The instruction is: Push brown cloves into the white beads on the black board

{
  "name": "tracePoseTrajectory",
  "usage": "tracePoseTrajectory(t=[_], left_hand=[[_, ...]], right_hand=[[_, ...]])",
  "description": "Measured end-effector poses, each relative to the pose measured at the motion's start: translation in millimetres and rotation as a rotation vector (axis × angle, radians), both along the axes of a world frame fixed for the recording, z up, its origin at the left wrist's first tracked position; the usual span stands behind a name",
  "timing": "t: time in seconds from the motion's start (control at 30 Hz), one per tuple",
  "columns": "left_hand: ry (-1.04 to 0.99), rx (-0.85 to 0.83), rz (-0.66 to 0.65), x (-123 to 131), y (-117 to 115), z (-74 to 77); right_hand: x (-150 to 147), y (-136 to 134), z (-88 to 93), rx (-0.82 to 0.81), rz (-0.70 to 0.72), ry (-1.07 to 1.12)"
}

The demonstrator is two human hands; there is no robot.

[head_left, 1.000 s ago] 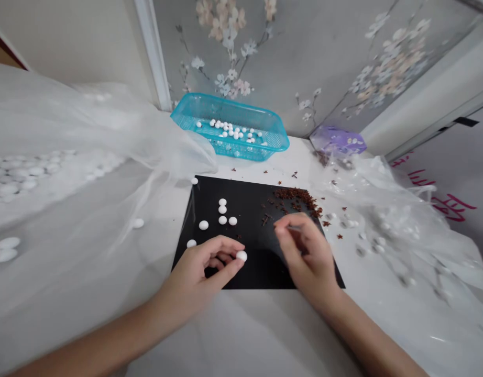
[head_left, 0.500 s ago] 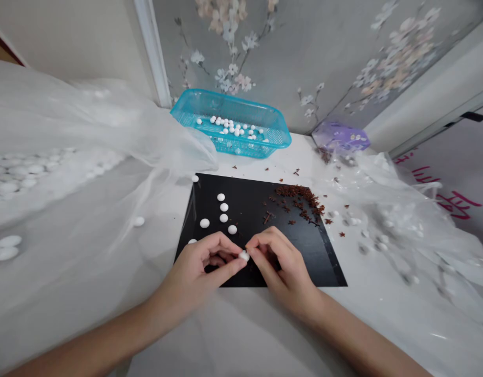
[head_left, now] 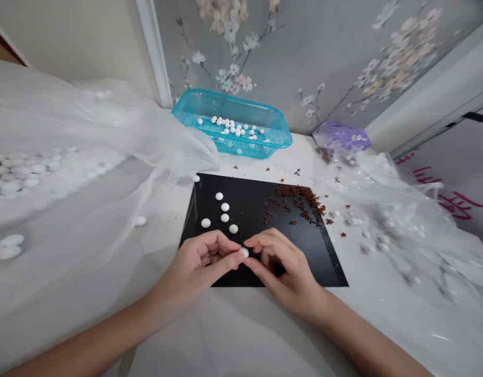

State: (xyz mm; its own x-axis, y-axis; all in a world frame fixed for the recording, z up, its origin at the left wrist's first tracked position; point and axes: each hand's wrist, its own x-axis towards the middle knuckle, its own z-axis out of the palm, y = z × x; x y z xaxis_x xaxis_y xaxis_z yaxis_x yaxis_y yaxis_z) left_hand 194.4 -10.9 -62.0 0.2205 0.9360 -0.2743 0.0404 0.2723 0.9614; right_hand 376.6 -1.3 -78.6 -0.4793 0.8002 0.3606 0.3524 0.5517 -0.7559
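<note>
My left hand [head_left: 202, 262] pinches a small white bead [head_left: 244, 252] between thumb and forefinger over the near edge of a black mat [head_left: 261, 209]. My right hand [head_left: 283, 264] is closed in a pinch right against that bead; what its fingertips hold is too small to make out. Several loose white beads [head_left: 224, 207] lie on the mat's left half. A heap of small reddish-brown bits [head_left: 300, 198] sits on the mat's right part.
A teal plastic basket [head_left: 233, 125] with white beads stands at the back. A small purple container [head_left: 339, 139] is at the back right. Clear plastic bags with white beads lie on the left [head_left: 48, 173] and right [head_left: 386, 220]. The table is white.
My right hand came left from the brown bits to meet the bead held in my left hand. The left hand has shifted only slightly.
</note>
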Motion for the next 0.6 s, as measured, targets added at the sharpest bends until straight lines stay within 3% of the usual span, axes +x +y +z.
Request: tracePoseTrajectory(t=[0.43,0.5,0.6], left_hand=[[-0.026,0.008,-0.027,-2,0,-0.6],[-0.047,-0.002,-0.018,-1,0,-1.5],[-0.059,-0.017,0.023,-1,1,-2.8]], right_hand=[[-3,0,1.8,-0.066,0.041,-0.055],[-3,-1,7.9,-0.064,0.055,-0.054],[4,-4,26.1,0.039,-0.094,0.020]])
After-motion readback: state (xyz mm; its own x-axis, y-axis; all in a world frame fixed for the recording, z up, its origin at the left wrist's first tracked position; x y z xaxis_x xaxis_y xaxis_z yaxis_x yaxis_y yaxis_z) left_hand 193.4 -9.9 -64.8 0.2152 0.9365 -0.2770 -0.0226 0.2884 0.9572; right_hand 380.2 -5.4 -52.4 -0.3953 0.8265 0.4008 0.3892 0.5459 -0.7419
